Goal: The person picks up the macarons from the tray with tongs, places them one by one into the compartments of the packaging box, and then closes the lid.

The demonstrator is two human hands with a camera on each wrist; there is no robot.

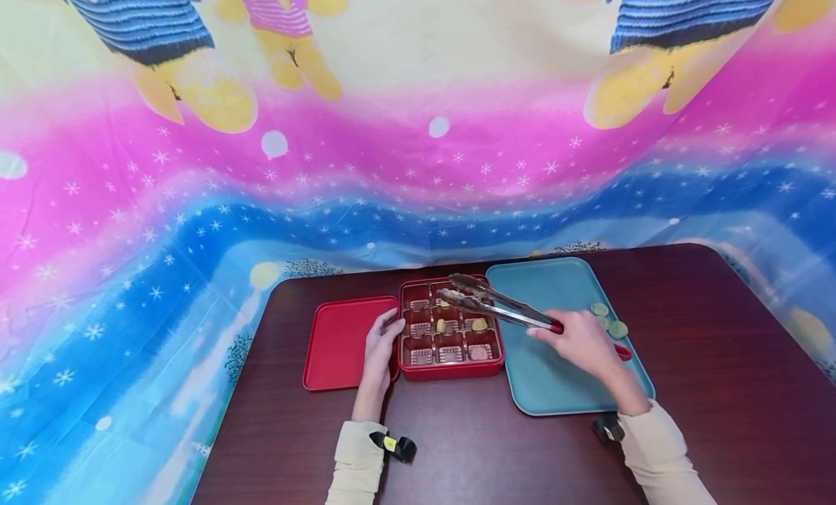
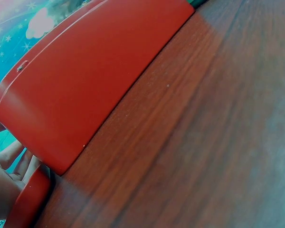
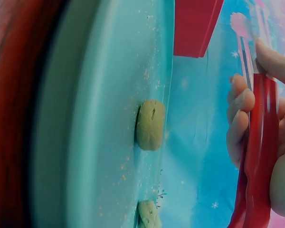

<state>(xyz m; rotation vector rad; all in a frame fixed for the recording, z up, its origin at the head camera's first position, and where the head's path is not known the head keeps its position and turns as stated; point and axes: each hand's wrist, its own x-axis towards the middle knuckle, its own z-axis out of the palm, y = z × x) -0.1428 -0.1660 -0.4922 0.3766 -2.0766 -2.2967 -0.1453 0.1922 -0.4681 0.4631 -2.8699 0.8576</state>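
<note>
In the head view, a red box (image 1: 452, 371) with a divided brown insert stands at the middle of the table. Small yellowish cookies (image 1: 480, 324) sit in some compartments. My left hand (image 1: 379, 349) rests against the box's left side, fingers extended along it. With my right hand (image 1: 584, 339) I grip metal tongs (image 1: 519, 313) by their red handles (image 3: 262, 142). The tong tips hang over the box's back row, slightly apart, overlapping a yellowish piece there; I cannot tell whether they hold it. Greenish cookies (image 3: 150, 125) lie on the teal tray (image 1: 555, 389).
A red lid (image 1: 334, 345) lies flat left of the box, its right edge under my left hand. The teal tray adjoins the box on the right. Crumbs dot the tray. A patterned cloth (image 1: 431, 164) hangs behind the dark wooden table (image 1: 483, 447).
</note>
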